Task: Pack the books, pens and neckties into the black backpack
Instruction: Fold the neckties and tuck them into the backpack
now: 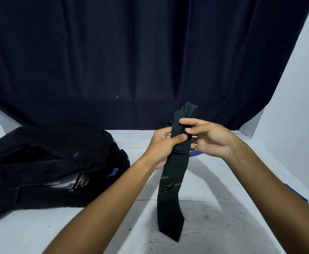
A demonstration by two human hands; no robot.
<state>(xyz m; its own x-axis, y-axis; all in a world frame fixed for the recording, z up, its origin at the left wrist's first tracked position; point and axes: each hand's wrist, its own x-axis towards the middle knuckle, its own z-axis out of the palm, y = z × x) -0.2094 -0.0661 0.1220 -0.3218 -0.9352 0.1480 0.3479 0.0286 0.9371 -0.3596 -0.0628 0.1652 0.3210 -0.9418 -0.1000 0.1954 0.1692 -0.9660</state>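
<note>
A dark blue curtain (131,52) of thin woven cloth is hanging in soft vertical folds across the far wall. Below it, a pale surface (214,180) is seen, matt and a little speckled with dirt near the camera.

On the left of the surface the black backpack (45,162) is lying on its side. It is made of soft, slack fabric and its mouth is standing open to the right; flat edges, probably of books, are showing inside. It is judged that the bag will sag when it is loaded, so the opening may need to be held.

In the middle, a dark green necktie (170,198) is being held up above the surface. Its upper part is folded into several layers, and its wide pointed end is hanging down, with thin yellow stripes and a small clip on it. The fold is being pinched by the left hand (161,149) from the left, with the thumb across the front, and by the fingers of the right hand (210,138) from the right. The necktie is judged light, limp and rather smooth; it is best taken at the folded bundle, otherwise it will be unrolling.

Something blue (195,154) is partly hidden behind the hands.
</note>
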